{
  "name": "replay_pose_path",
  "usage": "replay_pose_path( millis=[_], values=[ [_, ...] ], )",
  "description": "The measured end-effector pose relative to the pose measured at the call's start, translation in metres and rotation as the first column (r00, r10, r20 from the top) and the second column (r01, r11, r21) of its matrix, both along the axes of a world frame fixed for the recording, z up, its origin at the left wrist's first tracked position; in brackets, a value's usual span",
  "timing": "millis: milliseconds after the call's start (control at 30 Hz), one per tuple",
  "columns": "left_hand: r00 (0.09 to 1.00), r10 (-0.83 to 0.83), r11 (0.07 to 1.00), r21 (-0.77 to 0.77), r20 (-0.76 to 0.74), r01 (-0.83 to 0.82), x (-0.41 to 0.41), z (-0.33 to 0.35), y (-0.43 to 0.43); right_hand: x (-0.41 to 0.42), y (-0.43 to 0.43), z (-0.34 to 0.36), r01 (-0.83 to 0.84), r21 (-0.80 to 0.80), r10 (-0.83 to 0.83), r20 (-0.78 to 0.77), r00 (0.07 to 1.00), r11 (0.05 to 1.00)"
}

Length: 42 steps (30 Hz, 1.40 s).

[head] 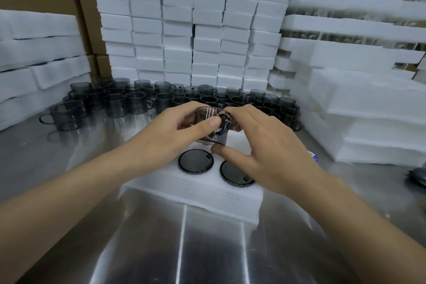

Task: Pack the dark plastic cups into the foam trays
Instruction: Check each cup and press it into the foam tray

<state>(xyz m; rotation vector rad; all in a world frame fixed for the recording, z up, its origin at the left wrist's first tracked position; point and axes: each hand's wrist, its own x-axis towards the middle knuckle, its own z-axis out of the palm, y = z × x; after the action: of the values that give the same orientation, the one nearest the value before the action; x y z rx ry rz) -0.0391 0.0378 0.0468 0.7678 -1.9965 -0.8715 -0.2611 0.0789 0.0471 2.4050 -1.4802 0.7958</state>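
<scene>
A dark plastic cup (215, 127) is held between both hands just above the far part of a white foam tray (196, 193), its handle turned toward the camera; whether its base touches the foam cannot be told. The left hand (175, 136) grips it from the left, thumb laid across the near wall and fingers curled over the far side. The right hand (260, 145) pinches it from the right, thumb under the lower near edge and fingers bent over the handle side. Nearer the person, two seated cups (196, 161) sit side by side in the tray's pockets, only their dark round tops showing. The tray lies on a shiny steel table (184, 249). Behind the hands, a crowd of loose cups (161, 99) stands in rows on the table. Stacked foam trays (196, 30) rise behind and to both sides.
</scene>
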Motion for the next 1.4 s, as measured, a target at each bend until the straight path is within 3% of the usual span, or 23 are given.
replay_pose_path(
  millis=[233,500,667,933,1133,1400],
  values=[
    [1.000,-0.017,1.000,0.020,-0.011,0.017,0.0009,0.0014,0.0010,-0.0006,0.0015,0.0012,-0.012,0.008,0.011,0.014,1.000,1.000],
    [0.999,0.029,0.998,0.063,0.015,-0.030,0.0037,0.0039,0.0011,0.0065,0.0019,-0.0029,-0.124,0.125,0.086,0.274,0.958,0.984],
    [0.997,0.054,0.997,0.053,0.055,-0.057,0.0032,0.0044,0.0022,0.0046,0.0029,-0.0022,-0.146,0.014,0.130,0.384,0.914,0.989],
    [0.994,0.097,0.993,0.061,0.049,-0.100,0.0012,0.0040,0.0040,0.0004,0.0011,0.0026,-0.048,-0.147,0.095,0.332,0.938,0.988],
    [0.999,0.011,0.995,0.102,0.046,-0.015,0.0050,0.0082,0.0031,0.0041,0.0027,0.0033,-0.070,-0.236,0.136,0.276,0.951,0.969],
    [0.996,0.016,0.982,0.187,-0.085,0.000,0.0083,0.0066,-0.0054,0.0032,0.0025,0.0063,-0.088,-0.205,0.136,0.231,0.963,0.975]
  ],
)
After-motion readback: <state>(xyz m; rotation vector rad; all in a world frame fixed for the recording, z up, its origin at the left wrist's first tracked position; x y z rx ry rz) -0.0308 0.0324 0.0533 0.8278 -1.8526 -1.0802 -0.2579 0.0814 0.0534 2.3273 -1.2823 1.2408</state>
